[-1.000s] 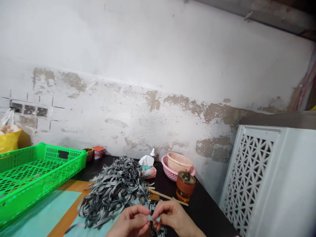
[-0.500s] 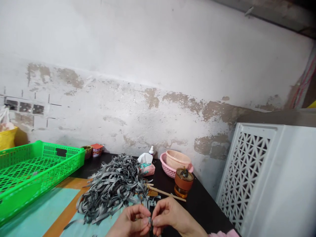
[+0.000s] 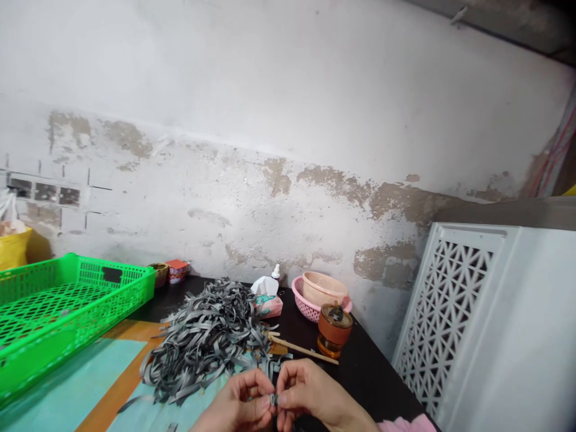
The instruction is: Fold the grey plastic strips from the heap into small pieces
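At the bottom middle, my left hand (image 3: 243,401) and my right hand (image 3: 310,396) meet, fingertips pinched together. Between them shows a small grey piece (image 3: 273,399), seemingly a bit of grey strip; most of it is hidden by the fingers. Just beyond my hands lies a large heap of grey strips (image 3: 211,342), loosely tangled. A few strip ends reach close to my fingers.
On the dark table (image 3: 373,384) a green crate (image 3: 90,321) stands left. Behind the heap are a tissue pack (image 3: 269,306) and a small bottle (image 3: 276,273). Pink baskets (image 3: 306,303), a lidded jar (image 3: 335,330) and a wooden stick (image 3: 306,350) lie right. A white panelled cabinet (image 3: 510,330) borders the table.
My fingertips have drawn slightly closer together around the small grey piece. The heap and the other things stay where they were.
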`<state>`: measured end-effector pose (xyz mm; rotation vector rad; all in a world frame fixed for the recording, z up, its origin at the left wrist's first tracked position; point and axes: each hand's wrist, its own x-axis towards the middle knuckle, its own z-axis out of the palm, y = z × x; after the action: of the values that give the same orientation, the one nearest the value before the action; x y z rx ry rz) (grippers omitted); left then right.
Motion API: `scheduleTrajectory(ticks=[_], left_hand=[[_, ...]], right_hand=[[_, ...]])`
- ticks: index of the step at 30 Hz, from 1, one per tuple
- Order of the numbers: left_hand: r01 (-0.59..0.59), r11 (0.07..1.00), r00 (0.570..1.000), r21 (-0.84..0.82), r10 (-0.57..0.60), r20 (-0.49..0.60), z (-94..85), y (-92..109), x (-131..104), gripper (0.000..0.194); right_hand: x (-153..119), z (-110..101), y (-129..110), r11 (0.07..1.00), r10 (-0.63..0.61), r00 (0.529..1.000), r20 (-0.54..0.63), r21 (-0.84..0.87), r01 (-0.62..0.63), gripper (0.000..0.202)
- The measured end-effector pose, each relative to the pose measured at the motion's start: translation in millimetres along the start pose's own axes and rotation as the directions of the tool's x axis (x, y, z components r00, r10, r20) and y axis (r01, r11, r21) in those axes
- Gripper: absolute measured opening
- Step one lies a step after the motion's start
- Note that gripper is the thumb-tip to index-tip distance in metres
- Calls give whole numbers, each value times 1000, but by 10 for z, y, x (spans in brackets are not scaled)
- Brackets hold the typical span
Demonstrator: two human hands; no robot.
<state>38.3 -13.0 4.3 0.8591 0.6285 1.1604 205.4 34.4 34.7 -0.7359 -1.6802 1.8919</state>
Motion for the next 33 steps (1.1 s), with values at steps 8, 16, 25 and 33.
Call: scheduleTrajectory(ticks=[8,16,25,33], left_hand=[[-16,1000,1000,15,16,20,-52,-51,29,22],[-13,1000,1000,22,13,-3,25,-11,-15,19],[11,1000,1000,-8,-11,-23,-9,7,5,13],[38,995,997,-92,-44,-58,3,44,-12,14]], right_hand=[[19,-25,64,999,-1,1000,16,39,1,19],[0,-4,15,1000,3,1000,17,-30,-2,24],[13,-3,45,989,-72,995,-65,-134,62,28],[31,13,59,904,-333,942,-41,-298,307,16]])
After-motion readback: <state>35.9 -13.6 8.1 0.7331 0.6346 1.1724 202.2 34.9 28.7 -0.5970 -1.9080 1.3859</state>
